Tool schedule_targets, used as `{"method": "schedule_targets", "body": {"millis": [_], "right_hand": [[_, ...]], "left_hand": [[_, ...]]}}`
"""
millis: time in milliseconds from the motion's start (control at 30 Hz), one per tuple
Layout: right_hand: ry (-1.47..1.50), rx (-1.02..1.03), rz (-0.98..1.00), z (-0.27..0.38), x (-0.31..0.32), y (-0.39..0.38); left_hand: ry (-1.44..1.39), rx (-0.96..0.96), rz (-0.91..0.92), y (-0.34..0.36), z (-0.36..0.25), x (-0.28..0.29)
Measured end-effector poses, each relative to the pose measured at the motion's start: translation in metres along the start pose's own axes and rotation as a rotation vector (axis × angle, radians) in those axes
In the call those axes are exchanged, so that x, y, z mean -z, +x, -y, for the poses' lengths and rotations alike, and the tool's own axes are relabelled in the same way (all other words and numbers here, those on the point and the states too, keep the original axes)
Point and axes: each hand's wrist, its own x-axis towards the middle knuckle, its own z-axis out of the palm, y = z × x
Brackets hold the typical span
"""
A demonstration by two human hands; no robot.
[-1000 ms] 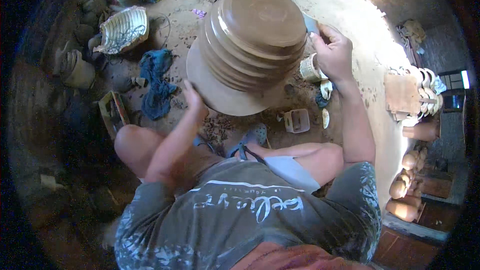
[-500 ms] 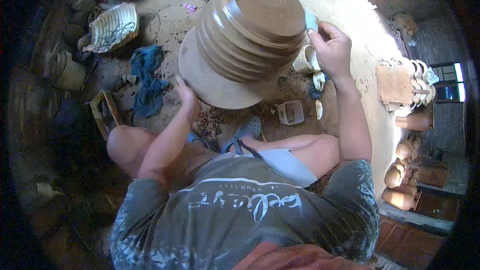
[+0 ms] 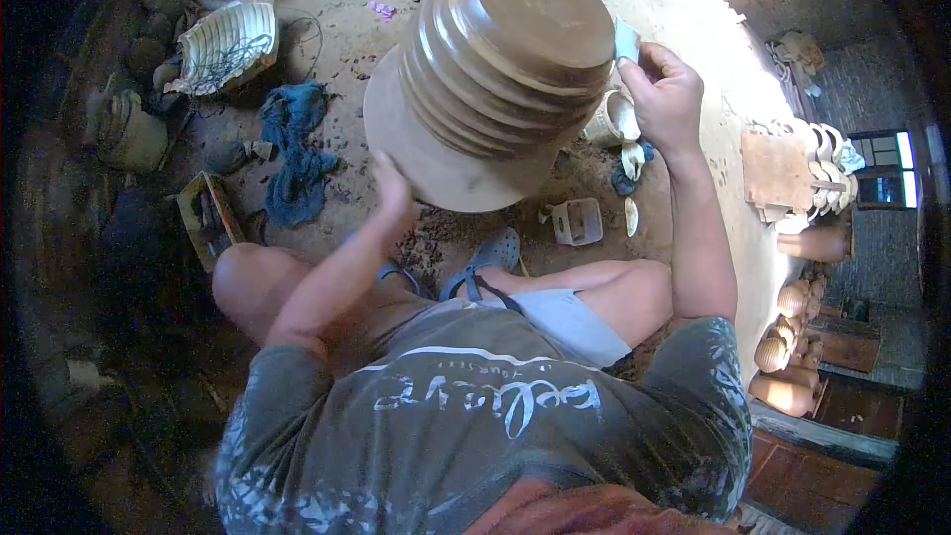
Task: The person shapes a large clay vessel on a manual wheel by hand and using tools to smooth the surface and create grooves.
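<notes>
A brown ribbed clay pot [image 3: 500,50] stands bottom-up on a round grey-brown board [image 3: 416,168] in front of me. My left hand [image 3: 394,188] is at the near-left edge of that board, fingers curled toward it. At the pot's upper right, my right hand [image 3: 662,94] pinches a thin pale blue-green pad [image 3: 625,38] against or beside the wall. Below that hand are a small whitish bucket [image 3: 600,125] and a clear plastic tub [image 3: 577,221]. My crossed legs and sandalled feet are beneath.
A broken ribbed piece [image 3: 223,45] with wire, a blue rag [image 3: 295,173], a box [image 3: 203,213] and old pots [image 3: 134,134] lie at left. Along the right are stacked boards [image 3: 773,170] and several terracotta pots [image 3: 783,391]. Dirt crumbs are scattered on the floor [image 3: 327,30].
The pot's ridges and glossy highlights look slightly shifted, and my left hand has moved along the board's edge. My right hand still holds the pad at the upper right.
</notes>
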Motion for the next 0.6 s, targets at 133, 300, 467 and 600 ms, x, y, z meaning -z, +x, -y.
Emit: {"method": "schedule_targets", "body": {"millis": [133, 300, 467, 600], "right_hand": [[0.001, -0.010, 0.007, 0.002, -0.003, 0.000], [-0.013, -0.017, 0.013, 0.007, 0.007, -0.004], [-0.015, -0.016, -0.006, 0.003, 0.007, -0.003], [-0.090, 0.057, 0.032, 0.010, 0.004, 0.000]], "left_hand": [[0.378, 0.245, 0.280, -0.040, 0.098, 0.003], [0.237, -0.093, -0.044, -0.009, 0.066, 0.005], [0.526, -0.391, -0.126, 0.028, -0.040, 0.010], [0.574, -0.462, -0.130, 0.049, -0.033, 0.022]]}}
